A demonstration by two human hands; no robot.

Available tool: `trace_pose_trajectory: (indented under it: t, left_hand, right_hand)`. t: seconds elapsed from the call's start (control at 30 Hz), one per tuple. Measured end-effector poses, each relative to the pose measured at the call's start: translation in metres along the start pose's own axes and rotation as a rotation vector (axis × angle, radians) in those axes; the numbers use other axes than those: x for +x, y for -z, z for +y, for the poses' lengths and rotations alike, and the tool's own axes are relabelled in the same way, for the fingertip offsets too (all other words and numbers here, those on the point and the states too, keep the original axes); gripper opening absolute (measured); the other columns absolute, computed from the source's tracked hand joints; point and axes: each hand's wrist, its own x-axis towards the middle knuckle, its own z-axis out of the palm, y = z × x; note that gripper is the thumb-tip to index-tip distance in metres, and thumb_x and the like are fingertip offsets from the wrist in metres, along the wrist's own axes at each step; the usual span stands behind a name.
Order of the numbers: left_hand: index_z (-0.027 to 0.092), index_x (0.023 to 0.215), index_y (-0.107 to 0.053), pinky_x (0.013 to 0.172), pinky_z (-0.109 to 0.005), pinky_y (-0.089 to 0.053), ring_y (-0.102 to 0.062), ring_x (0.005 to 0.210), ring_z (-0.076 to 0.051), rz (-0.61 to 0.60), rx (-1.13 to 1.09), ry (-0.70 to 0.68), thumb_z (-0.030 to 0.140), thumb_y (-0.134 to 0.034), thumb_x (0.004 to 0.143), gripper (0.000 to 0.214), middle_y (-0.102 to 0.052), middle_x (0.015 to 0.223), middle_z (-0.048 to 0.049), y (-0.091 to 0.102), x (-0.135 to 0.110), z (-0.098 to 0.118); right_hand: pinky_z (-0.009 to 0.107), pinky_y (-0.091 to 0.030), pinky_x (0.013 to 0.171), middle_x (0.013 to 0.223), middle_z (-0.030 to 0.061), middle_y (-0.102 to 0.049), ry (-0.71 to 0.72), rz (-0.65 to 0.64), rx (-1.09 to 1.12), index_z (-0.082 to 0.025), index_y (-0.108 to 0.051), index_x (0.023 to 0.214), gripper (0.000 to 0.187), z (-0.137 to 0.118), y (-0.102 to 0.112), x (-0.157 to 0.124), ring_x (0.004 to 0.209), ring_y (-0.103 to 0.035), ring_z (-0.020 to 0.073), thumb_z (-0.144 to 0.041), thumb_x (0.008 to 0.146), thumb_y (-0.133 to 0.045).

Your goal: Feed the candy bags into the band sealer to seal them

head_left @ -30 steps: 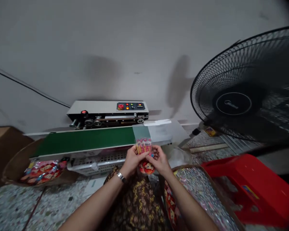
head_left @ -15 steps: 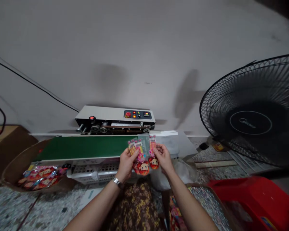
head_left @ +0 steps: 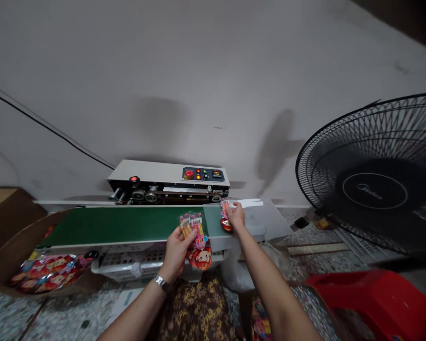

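My left hand is closed on a small stack of colourful packets printed with a red cartoon face, held in front of the green conveyor belt. My right hand pinches a single packet of the same kind and rests it on the grey right end of the belt, just below the band sealer machine with its red button and control lights.
A cardboard box at the left holds several sealed packets. A black floor fan stands at the right, with a red plastic stool below it. A white basket sits under the conveyor. A cable runs along the wall.
My hands have separated: the right hand took one packet from the stack and moved it forward onto the belt's right end. The left hand kept the rest and dropped slightly left.
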Motion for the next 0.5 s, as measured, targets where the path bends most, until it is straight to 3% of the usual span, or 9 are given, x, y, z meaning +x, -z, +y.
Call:
trace_pose_trajectory:
  t: [0.1,0.2,0.27,0.4,0.5]
  left_hand:
    - [0.016,0.091,-0.059,0.069,-0.029,-0.052,-0.066,0.072,-0.017,-0.011,-0.008,-0.003,0.026,-0.076,0.059,0.038,-0.070,0.087,-0.0056,-0.002,0.002,-0.001]
    - [0.016,0.091,-0.060,0.070,-0.030,-0.051,-0.066,0.073,-0.018,-0.008,-0.019,-0.009,0.026,-0.077,0.058,0.038,-0.070,0.088,-0.0067,-0.005,0.004,0.000]
    - [0.016,0.090,-0.060,0.070,-0.030,-0.051,-0.066,0.072,-0.017,-0.001,-0.033,-0.014,0.025,-0.077,0.057,0.038,-0.070,0.087,-0.0063,-0.007,0.006,0.001]
    - [0.015,0.088,-0.060,0.067,-0.029,-0.050,-0.064,0.069,-0.016,0.012,-0.058,-0.037,0.025,-0.078,0.056,0.039,-0.070,0.084,-0.0052,-0.016,0.010,0.003]
    - [0.014,0.089,-0.059,0.069,-0.027,-0.049,-0.064,0.071,-0.015,-0.010,-0.083,-0.053,0.026,-0.076,0.059,0.036,-0.069,0.085,-0.0050,-0.024,0.011,0.001]
  right_hand:
    - [0.027,-0.041,0.067,0.084,0.0085,-0.065,0.035,-0.049,-0.021,-0.015,-0.050,0.112,0.042,-0.014,-0.005,-0.004,0.079,-0.060,0.0206,-0.030,0.074,-0.057]
    - [0.029,-0.041,0.074,0.102,0.0123,-0.060,0.165,-0.010,0.010,-0.018,-0.050,0.116,0.045,-0.028,-0.001,-0.020,0.094,-0.056,0.0227,-0.032,0.074,-0.058]
    - [0.029,-0.043,0.075,0.111,0.0121,-0.056,0.308,-0.039,0.181,-0.019,-0.050,0.116,0.043,-0.034,0.006,-0.040,0.097,-0.054,0.0216,-0.037,0.077,-0.054]
    - [0.026,-0.047,0.066,0.092,0.0056,-0.062,0.446,-0.378,0.667,-0.019,-0.051,0.108,0.038,-0.038,0.014,-0.089,0.080,-0.059,0.0164,-0.045,0.081,-0.048]
    - [0.024,-0.046,0.068,0.085,0.0033,-0.063,0.460,-0.380,0.755,-0.018,-0.056,0.094,0.033,-0.033,0.012,-0.107,0.077,-0.058,0.0148,-0.044,0.075,-0.057]
